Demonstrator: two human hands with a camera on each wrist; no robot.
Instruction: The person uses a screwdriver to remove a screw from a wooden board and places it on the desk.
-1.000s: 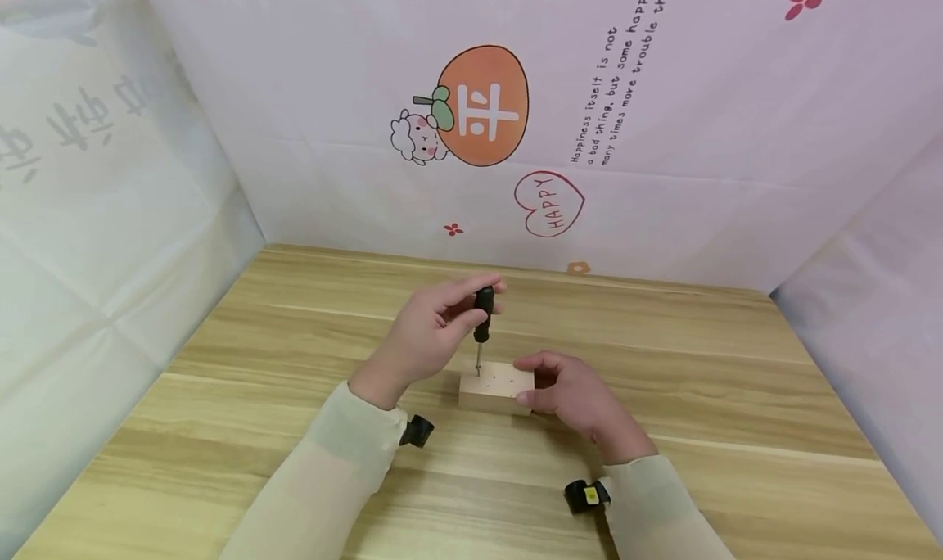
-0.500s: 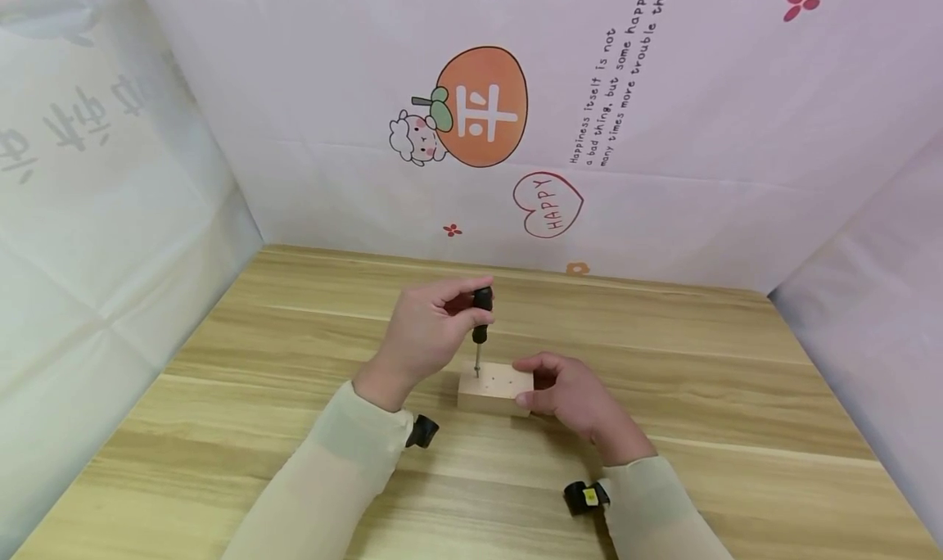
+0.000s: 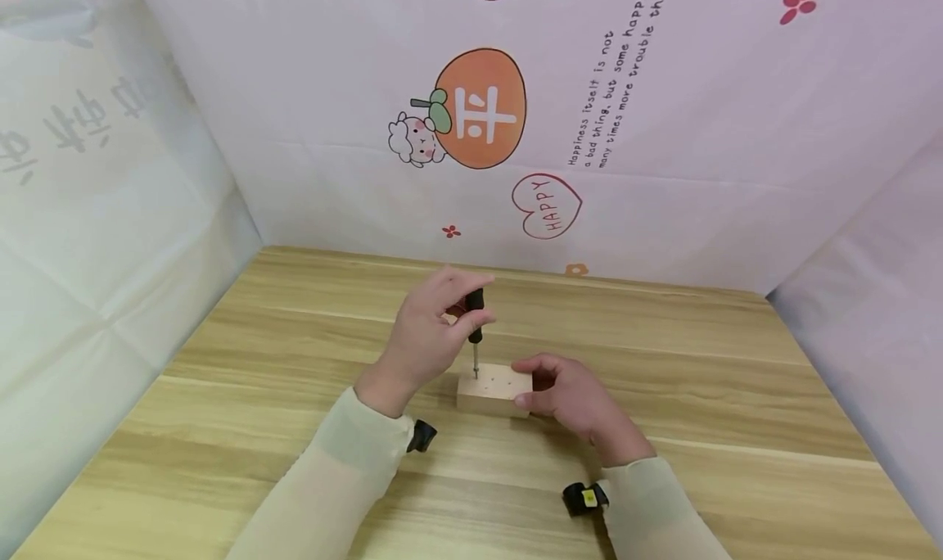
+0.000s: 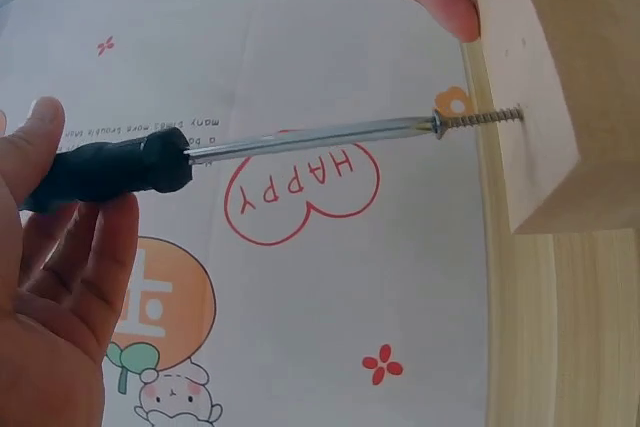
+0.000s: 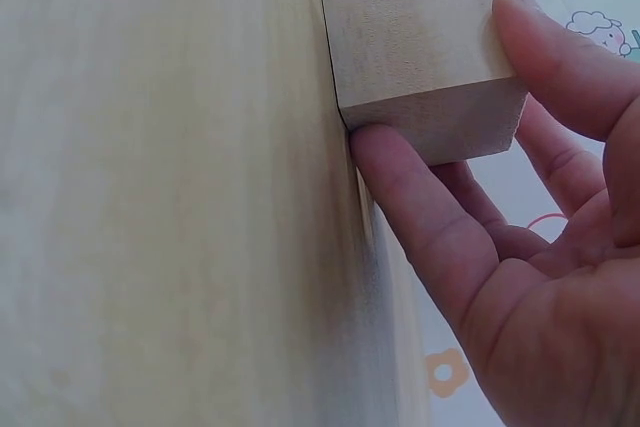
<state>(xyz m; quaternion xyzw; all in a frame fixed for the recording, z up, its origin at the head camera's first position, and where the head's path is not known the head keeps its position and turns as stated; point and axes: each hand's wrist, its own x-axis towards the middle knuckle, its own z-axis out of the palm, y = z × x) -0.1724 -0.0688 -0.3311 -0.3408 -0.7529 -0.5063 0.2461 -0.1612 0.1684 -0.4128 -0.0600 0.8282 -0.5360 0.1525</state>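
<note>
The left hand (image 3: 426,331) holds a black-handled screwdriver (image 3: 475,332) nearly upright, its handle between thumb and fingers. In the left wrist view the shaft of the screwdriver (image 4: 310,139) meets the head of a screw (image 4: 480,119). The screw's tip is in the face of a pale wooden block (image 4: 590,67), with most of its thread outside. Small dark marks or holes dot the block's top (image 3: 501,373). At the block's right end, the right hand (image 3: 582,400) grips it with thumb and fingers; the right wrist view shows a fingertip (image 5: 378,147) at its lower edge.
The block rests on a wood-grain table (image 3: 663,363). Behind the table stands a white printed sheet (image 3: 331,134), with further pale sheets at the left (image 3: 88,241) and right. A black wrist camera (image 3: 578,499) is on each wrist.
The fingers of the left hand have shifted around the handle, with the index finger and thumb now further apart. The right hand and the block look unchanged.
</note>
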